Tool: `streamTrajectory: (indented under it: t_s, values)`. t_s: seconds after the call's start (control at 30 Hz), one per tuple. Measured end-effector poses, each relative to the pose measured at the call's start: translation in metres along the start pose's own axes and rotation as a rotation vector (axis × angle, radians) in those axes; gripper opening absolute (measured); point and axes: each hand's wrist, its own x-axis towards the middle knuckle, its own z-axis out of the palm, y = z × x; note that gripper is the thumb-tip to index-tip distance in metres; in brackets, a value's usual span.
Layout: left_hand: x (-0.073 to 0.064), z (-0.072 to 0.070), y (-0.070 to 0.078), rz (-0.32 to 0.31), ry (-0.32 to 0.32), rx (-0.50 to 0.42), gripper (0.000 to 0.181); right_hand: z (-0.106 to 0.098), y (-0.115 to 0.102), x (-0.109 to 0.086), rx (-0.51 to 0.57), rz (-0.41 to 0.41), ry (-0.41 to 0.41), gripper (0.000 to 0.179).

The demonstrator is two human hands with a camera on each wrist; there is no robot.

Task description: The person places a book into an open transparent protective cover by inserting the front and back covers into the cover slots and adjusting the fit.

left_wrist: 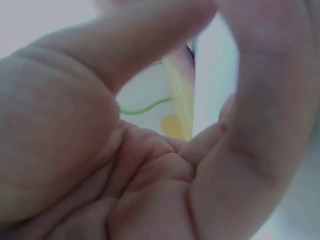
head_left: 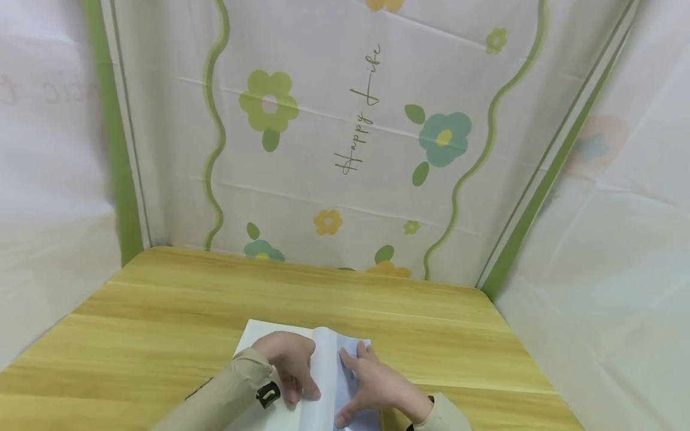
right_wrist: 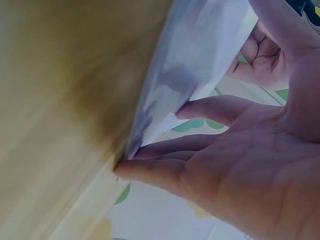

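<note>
What looks like an open book [head_left: 259, 329] lies on the table, with a plain white left side and a pale bluish, glossy right side [head_left: 347, 347]. Between them runs a raised, curved white page [head_left: 323, 359]. My left hand [head_left: 291, 359] is over the left side, its thumb and curled fingers pinching at the white page; the left wrist view shows thumb and forefinger meeting in a ring. My right hand [head_left: 380, 383] rests with spread fingers on the bluish side. Its fingertips [right_wrist: 125, 170] touch near the book's edge in the right wrist view.
A wood-grain table [head_left: 162, 323] carries the book near its front edge. White cloth [head_left: 334, 108] with flowers and lettering hangs behind, and more cloth [head_left: 609, 251] stands at both sides.
</note>
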Motion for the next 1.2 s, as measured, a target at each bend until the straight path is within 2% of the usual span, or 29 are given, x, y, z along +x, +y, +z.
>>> streamTrajectory:
  t_s: [0.1, 0.23, 0.37, 0.57, 0.7, 0.83, 0.97, 1.1, 1.2]
  values:
    - [-0.001, 0.001, 0.0, 0.019, -0.01, -0.005, 0.03, 0.002, 0.001, -0.001, 0.012, -0.004, 0.007, 0.117]
    - [-0.002, 0.006, 0.003, 0.038, 0.024, -0.014, 0.033, 0.003, 0.001, -0.002, 0.022, -0.018, 0.023, 0.118]
    - [-0.003, 0.01, 0.007, 0.024, 0.08, -0.027, 0.04, 0.001, -0.003, -0.002, 0.018, -0.018, 0.028, 0.117]
    - [-0.006, 0.011, 0.012, -0.013, 0.156, 0.022, 0.05, -0.001, -0.007, 0.005, -0.006, -0.018, 0.034, 0.116]
    - [-0.007, 0.008, 0.011, -0.002, 0.148, 0.06, 0.045, 0.0, -0.004, 0.008, 0.007, -0.018, 0.023, 0.116]
    - [-0.007, 0.006, 0.009, 0.028, 0.096, 0.095, 0.036, 0.0, -0.001, 0.007, 0.052, 0.0, 0.018, 0.116]
    - [-0.006, 0.005, 0.01, 0.027, 0.062, 0.109, 0.041, -0.001, 0.001, 0.005, 0.086, 0.02, 0.013, 0.116]
    - [-0.004, 0.008, 0.011, 0.023, 0.102, 0.11, 0.051, -0.003, 0.004, 0.003, 0.135, -0.003, 0.005, 0.114]
    - [-0.002, 0.014, 0.011, 0.026, 0.146, 0.125, 0.051, -0.006, 0.011, 0.0, 0.253, -0.034, -0.004, 0.1]
